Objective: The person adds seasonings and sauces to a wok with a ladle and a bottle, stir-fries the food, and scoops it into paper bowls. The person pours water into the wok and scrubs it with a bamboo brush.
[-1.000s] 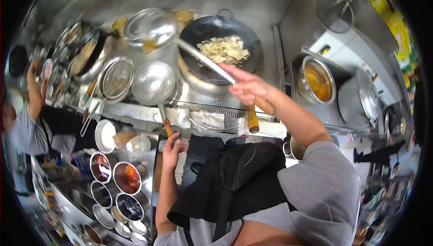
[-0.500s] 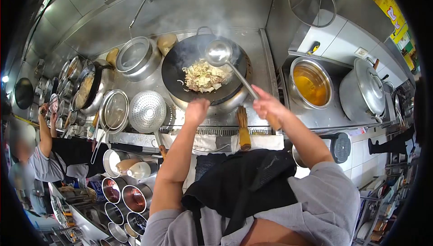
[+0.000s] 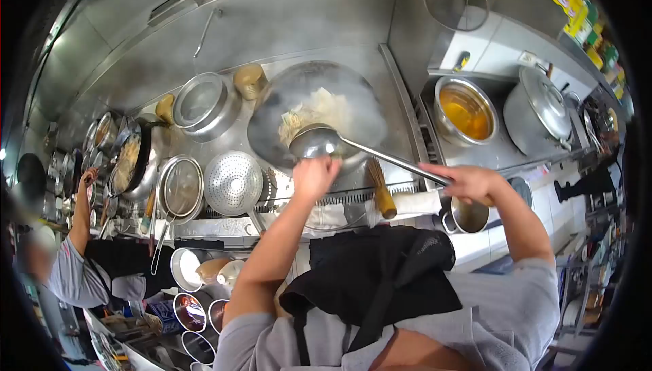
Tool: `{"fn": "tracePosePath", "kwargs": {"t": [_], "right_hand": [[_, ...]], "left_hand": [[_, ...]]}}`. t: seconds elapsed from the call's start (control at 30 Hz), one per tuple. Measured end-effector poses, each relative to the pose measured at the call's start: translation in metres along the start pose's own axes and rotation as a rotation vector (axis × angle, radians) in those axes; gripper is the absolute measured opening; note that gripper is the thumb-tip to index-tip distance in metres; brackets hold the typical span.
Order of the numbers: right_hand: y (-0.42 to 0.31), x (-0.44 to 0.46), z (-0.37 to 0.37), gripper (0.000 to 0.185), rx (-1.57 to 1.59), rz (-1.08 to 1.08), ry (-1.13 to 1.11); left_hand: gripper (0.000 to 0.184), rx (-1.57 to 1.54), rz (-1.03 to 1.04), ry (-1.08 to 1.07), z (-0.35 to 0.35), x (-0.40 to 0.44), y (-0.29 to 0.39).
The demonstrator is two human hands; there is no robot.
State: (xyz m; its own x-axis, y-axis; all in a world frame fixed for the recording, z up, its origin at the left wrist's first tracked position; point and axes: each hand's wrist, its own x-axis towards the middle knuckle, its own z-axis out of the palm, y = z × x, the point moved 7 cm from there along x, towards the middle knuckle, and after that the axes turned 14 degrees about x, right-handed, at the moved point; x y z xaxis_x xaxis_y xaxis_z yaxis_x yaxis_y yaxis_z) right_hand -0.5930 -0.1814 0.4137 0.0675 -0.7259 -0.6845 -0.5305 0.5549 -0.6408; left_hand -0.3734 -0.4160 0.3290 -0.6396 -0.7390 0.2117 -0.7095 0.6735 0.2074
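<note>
1. While the right hand (image 3: 470, 184) grips the handle of the ladle (image 3: 312, 143) with its fingers wrapped around it, the bowl sits over the near part of the wok (image 3: 267, 109).
2. Left hand (image 3: 314, 178): at the wok's near rim, knuckles beside the ladle bowl. The fingers look bent; how far they close, and whether they grip the rim, cannot be told.
3. Food (image 3: 299, 118): pale, sliced pieces inside the wok, partly veiled by steam, just beyond the ladle bowl.
4. Right edge: a strip of steel stove top (image 3: 399, 136) lies between the wok and the raised side border. The ladle handle slants across the front right of this strip.
5. Left edge: a perforated skimmer (image 3: 233, 182) lies near the wok, its handle toward the person. A metal basin (image 3: 198, 107) stands farther back.
6. Front edge: a bristle brush (image 3: 382, 191) rests between the two hands, near the wok, beside a white cloth (image 3: 415, 202).
7. Surface to the right: a pot of orange liquid (image 3: 467, 114) stands beside a lidded pot (image 3: 538, 113).
8. Room: a steel wall (image 3: 292, 18) rises behind the stove; a strainer (image 3: 456, 1) hangs at the upper right. A co-worker (image 3: 81, 272) stands well apart at the left.
</note>
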Motion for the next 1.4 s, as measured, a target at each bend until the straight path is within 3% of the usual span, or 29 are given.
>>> {"fn": "tracePosePath", "kwargs": {"t": [0.07,0.13,0.23,0.3,0.37,0.43,0.5,0.57,0.67,0.77,0.83,0.9,0.93,0.97,1.03,1.07,1.1,1.17,1.23,1.27,1.3,1.4], "right_hand": [[-0.007,0.050,0.012,0.091,-0.233,0.024,0.117],[0.022,0.122,0.015,0.092,-0.584,-0.209,0.428],[0.004,0.135,0.028,0.093,-0.556,-0.044,0.549],[-0.011,0.105,0.041,0.093,-0.530,0.007,0.529],[-0.019,0.069,0.047,0.092,-0.506,0.067,0.489],[-0.010,0.040,0.043,0.088,-0.250,-0.064,0.384],[-0.004,0.037,0.029,0.087,-0.269,-0.341,0.346],[0.010,0.063,0.020,0.085,-0.265,-0.305,0.359],[0.013,0.096,0.010,0.082,-0.493,0.068,0.536],[0.002,0.077,0.007,0.088,-0.441,0.073,0.601],[-0.002,0.046,-0.002,0.088,-0.386,0.025,0.593],[-0.006,0.019,0.002,0.085,-0.232,-0.301,0.444],[-0.010,0.012,0.000,0.086,-0.067,-0.001,0.275],[-0.006,0.018,-0.004,0.086,-0.074,-0.002,0.269],[0.002,0.051,-0.002,0.086,-0.152,-0.284,0.202],[0.029,0.088,-0.002,0.086,-0.353,-0.404,0.320],[0.026,0.106,0.001,0.085,-0.399,-0.106,0.290],[0.022,0.133,0.006,0.089,-0.500,-0.020,0.406],[0.025,0.122,0.007,0.088,-0.465,-0.057,0.441],[0.025,0.115,0.007,0.087,-0.430,-0.097,0.478],[0.032,0.101,0.009,0.084,-0.398,-0.192,0.484],[0.087,0.077,0.024,0.085,-0.130,-0.262,0.510]], "left_hand": [[0.035,-0.050,0.042,0.043,0.057,0.011,-0.015],[0.030,-0.105,0.135,0.122,0.092,-0.009,-0.017],[0.031,-0.104,0.167,-0.001,0.098,-0.079,-0.009],[0.035,-0.166,0.181,0.017,0.072,-0.119,-0.008],[0.033,-0.073,0.194,0.057,0.021,-0.102,-0.004],[0.032,-0.064,0.174,0.053,-0.008,-0.050,-0.010],[0.032,-0.078,0.181,0.034,0.007,-0.002,-0.021],[0.031,-0.102,0.187,0.105,0.052,0.006,-0.032],[0.032,-0.073,0.205,0.157,0.068,-0.023,-0.022],[0.035,-0.116,0.239,-0.141,0.061,-0.092,-0.009],[0.036,-0.126,0.241,-0.077,0.027,-0.093,-0.004],[0.035,-0.014,0.217,0.016,0.006,-0.058,-0.006],[0.034,-0.042,0.190,0.022,0.004,-0.033,-0.010],[0.033,-0.065,0.168,0.045,0.001,-0.008,-0.013],[0.034,-0.087,0.145,0.061,0.045,0.010,-0.022],[0.034,-0.111,0.130,0.074,0.064,0.017,-0.025],[0.034,-0.145,0.148,0.109,0.070,0.011,-0.022],[0.031,-0.121,0.187,0.064,0.078,-0.025,-0.010],[0.033,-0.036,0.177,-0.121,0.076,-0.078,0.001],[0.039,-0.130,0.185,-0.083,0.073,-0.097,0.000],[0.038,-0.167,0.257,0.105,0.043,-0.103,0.009],[0.036,-0.064,0.073,0.098,0.027,-0.050,0.002]]}}
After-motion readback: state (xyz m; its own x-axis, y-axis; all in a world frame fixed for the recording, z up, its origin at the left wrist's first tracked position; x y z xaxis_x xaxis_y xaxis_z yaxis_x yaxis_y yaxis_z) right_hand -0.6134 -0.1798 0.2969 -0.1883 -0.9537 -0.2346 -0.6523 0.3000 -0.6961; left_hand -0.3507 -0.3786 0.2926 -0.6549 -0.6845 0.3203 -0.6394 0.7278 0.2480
